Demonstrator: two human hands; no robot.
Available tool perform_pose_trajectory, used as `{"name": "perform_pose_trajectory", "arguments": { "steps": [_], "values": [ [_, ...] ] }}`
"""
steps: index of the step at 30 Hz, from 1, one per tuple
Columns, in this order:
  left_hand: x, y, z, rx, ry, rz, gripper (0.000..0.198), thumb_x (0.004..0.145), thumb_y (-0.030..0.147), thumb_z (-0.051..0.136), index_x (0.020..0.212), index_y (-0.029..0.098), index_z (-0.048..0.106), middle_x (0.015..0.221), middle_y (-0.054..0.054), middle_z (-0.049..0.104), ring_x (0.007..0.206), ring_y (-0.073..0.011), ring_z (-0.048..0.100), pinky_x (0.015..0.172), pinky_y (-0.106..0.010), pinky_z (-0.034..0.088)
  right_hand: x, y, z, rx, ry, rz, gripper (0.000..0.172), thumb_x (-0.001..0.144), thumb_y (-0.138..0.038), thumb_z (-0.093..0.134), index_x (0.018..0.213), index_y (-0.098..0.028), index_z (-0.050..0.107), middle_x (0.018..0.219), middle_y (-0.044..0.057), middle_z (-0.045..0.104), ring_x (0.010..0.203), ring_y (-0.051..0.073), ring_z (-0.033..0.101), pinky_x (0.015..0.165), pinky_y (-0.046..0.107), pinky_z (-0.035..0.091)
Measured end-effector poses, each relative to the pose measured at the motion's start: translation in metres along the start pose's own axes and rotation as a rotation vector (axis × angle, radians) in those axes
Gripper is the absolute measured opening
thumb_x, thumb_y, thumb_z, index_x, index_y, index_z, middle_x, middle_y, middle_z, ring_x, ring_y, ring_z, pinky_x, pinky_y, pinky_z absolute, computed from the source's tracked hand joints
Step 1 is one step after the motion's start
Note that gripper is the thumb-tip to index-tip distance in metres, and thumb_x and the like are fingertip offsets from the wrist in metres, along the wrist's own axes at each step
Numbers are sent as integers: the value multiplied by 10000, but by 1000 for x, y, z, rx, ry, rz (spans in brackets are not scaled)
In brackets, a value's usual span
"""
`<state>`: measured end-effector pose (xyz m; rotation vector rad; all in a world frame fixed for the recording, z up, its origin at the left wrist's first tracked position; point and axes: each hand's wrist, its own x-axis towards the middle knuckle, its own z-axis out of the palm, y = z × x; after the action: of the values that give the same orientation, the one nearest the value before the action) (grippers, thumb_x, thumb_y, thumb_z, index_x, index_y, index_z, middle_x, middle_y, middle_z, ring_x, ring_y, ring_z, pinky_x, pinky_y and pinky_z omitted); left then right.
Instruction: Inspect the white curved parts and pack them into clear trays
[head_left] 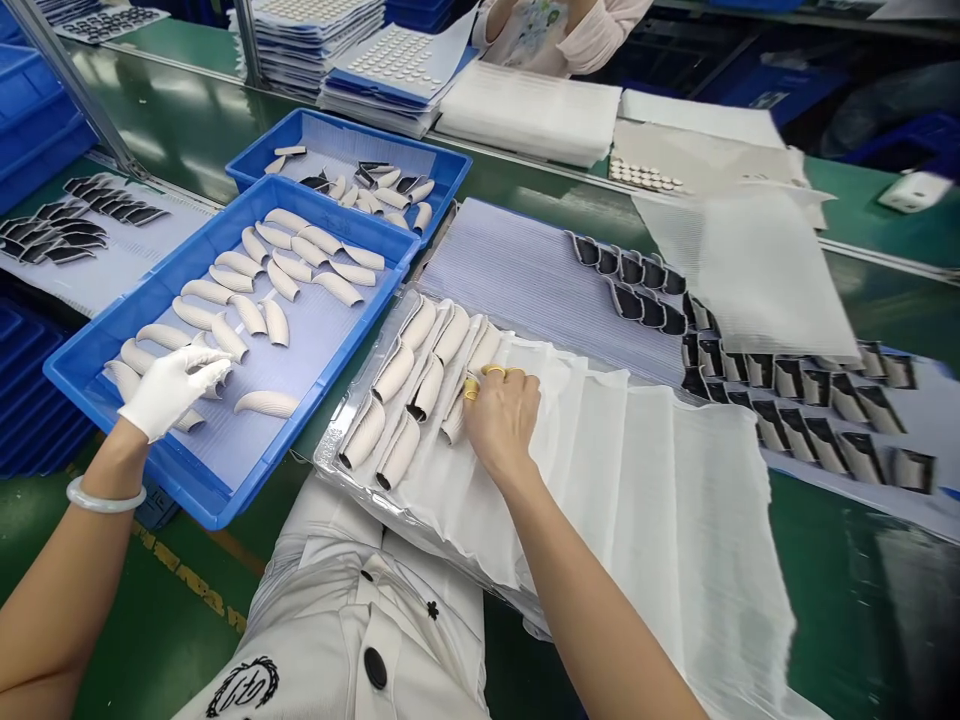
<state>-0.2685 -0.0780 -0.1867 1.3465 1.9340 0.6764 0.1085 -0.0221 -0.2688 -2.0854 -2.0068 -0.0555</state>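
My left hand [176, 388], in a white glove, is over the near blue tray [247, 478]. Its fingers stretch out, thumb apart, among curved cream ribbed pieces [225, 335]. My right hand [504, 415] has yellow finger covers and is closed, knuckles up, at the third row of a clear plastic tray [330, 455]. Its fingertips press down beside a cream piece [453, 422]; whatever they grip is hidden. Two rows of similar dark-lined pieces [397, 450] lie left of it, between folds of a thin white sheet [645, 480] that spreads to the right.
Another blue tray [450, 195] with cream and dark pieces stands behind. Dark-lined pieces [787, 380] form rows at right, partly under a translucent sheet [772, 270]. Stacked white sheets [532, 105] lie across the bench, near another person's sleeve [600, 40]. Dark pieces [56, 235] lie left.
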Motion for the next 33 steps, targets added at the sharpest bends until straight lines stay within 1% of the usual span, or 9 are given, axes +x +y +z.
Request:
{"name": "perform_pose_trajectory", "arguments": {
  "steps": [4, 8, 13, 16, 20, 25, 29, 31, 33],
  "values": [
    [-5, -4, -3, 27, 34, -38, 346, 735, 484, 598, 904, 197, 689, 1025, -62, 707, 1054, -296, 598, 853, -355, 517, 2, 2, 7, 10, 29, 16, 285, 849, -192, 409, 955, -65, 641, 901, 237, 609, 893, 364, 496, 749, 473, 370],
    [-9, -4, -4, 45, 23, -64, 298, 770, 449, 586, 929, 214, 677, 1037, -22, 702, 1070, -265, 587, 879, -339, 500, 2, 1, 11, 27, 35, 4, 272, 848, -171, 393, 914, -101, 648, 869, 214, 619, 888, 354, 490, 754, 474, 348],
    [-14, -5, -7, 31, 40, -62, 274, 770, 439, 601, 925, 225, 676, 1028, 3, 707, 1101, -254, 572, 932, -337, 474, 2, -1, 12, 69, 2, 14, 271, 820, -142, 386, 911, -91, 636, 848, 228, 636, 887, 365, 468, 754, 483, 324],
    [-16, -9, -8, 19, 49, -75, 265, 777, 434, 606, 942, 237, 671, 1042, 13, 701, 1128, -249, 560, 966, -334, 454, 4, -1, 15, 123, -30, 36, 287, 770, -115, 401, 948, -112, 626, 856, 188, 653, 890, 346, 465, 756, 453, 325],
    [-15, -13, -7, 34, 38, -79, 291, 782, 442, 604, 964, 225, 668, 1077, -10, 686, 1135, -256, 558, 988, -346, 437, 8, 0, 20, 189, -55, 108, 294, 757, -141, 419, 968, -129, 623, 845, 149, 660, 905, 327, 474, 774, 431, 329],
    [-15, -11, -6, 45, 19, -75, 317, 784, 437, 591, 987, 205, 662, 1104, -29, 679, 1139, -257, 560, 1002, -348, 428, 16, -2, 21, 233, -63, 189, 258, 739, -133, 429, 904, -123, 627, 820, 141, 659, 896, 313, 501, 810, 445, 316],
    [-16, -13, -8, 67, 31, -70, 365, 769, 458, 575, 1010, 197, 656, 1106, -39, 678, 1173, -256, 541, 1016, -353, 426, 14, 3, 17, 283, -75, 172, 228, 724, -127, 447, 873, -147, 619, 812, 96, 664, 849, 266, 531, 818, 413, 325],
    [-16, -16, -10, 94, 43, -58, 415, 746, 471, 565, 1020, 175, 660, 1112, -60, 678, 1194, -270, 528, 1020, -362, 426, 12, 6, 15, 301, -67, 152, 227, 745, -146, 450, 904, -154, 611, 831, 87, 666, 841, 254, 531, 806, 387, 338],
    [-16, -19, -12, 116, 39, -59, 465, 735, 486, 551, 1043, 156, 662, 1131, -79, 675, 1203, -280, 522, 1030, -374, 419, 9, 6, 14, 301, -46, 141, 244, 759, -163, 452, 950, -147, 602, 876, 102, 665, 871, 265, 520, 805, 381, 339]
  ]
}}
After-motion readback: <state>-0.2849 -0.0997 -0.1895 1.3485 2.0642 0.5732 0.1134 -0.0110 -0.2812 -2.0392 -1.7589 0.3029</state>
